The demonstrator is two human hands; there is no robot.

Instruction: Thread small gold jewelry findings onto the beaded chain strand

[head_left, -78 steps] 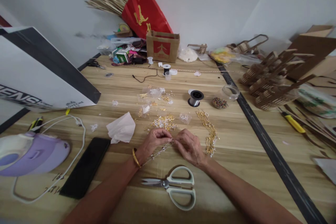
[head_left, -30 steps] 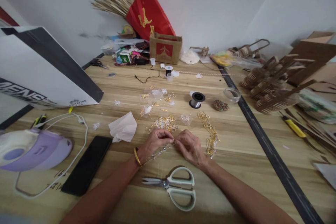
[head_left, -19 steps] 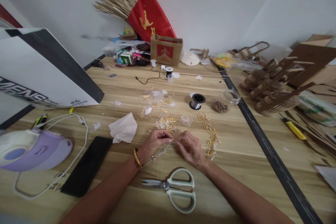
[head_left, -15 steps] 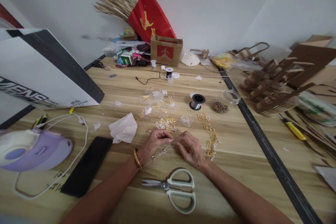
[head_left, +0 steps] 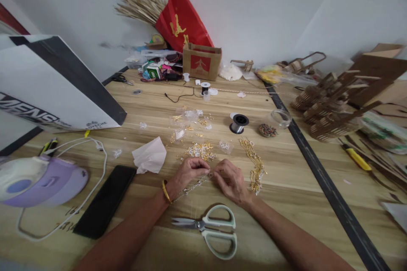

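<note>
My left hand (head_left: 190, 172) pinches one end of a silver chain bracelet (head_left: 193, 186), which trails back toward my wrist, where a yellow bangle (head_left: 166, 191) sits. Close by on the right, my right hand (head_left: 231, 179) has its thumb and fingers drawn together at the small ring on the chain's end; what lies between those fingertips is too small to make out. Just beyond both hands is a pile of gold and silver charms (head_left: 200, 151). White-handled scissors (head_left: 211, 228) lie nearer to me, and gold chains (head_left: 254, 165) rest right of my right hand.
A black phone (head_left: 106, 201), a white tissue (head_left: 149, 155) and a purple device (head_left: 47, 180) with a cable occupy the left. Farther back are a wire spool (head_left: 238, 123), a bead jar (head_left: 280, 119) and small bags of findings (head_left: 225, 146). Small woven baskets (head_left: 327, 110) stand at right.
Almost nothing differs. Both hands stay close together at the chain's end, and the objects around them keep their places.
</note>
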